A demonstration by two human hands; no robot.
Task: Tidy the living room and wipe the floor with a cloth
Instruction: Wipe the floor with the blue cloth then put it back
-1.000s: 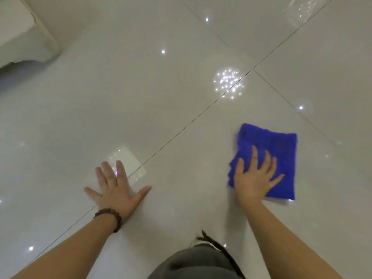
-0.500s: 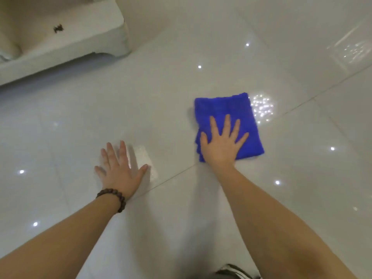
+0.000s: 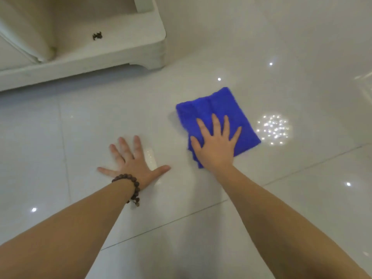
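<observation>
Plainly flat, the right hand (image 3: 216,146) presses spread, straight fingers on the folded blue cloth (image 3: 218,115), which lies on the glossy pale tiled floor (image 3: 302,208). The left hand (image 3: 134,161) braces flat on bare tile. Wiping looks under way; the next stroke needs steady downward pressure. The cloth looks soft, napped, roughly square.

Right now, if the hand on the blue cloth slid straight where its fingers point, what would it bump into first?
Nothing close: past the blue cloth the right hand meets only bare shiny floor, though depth is unclear.
</observation>
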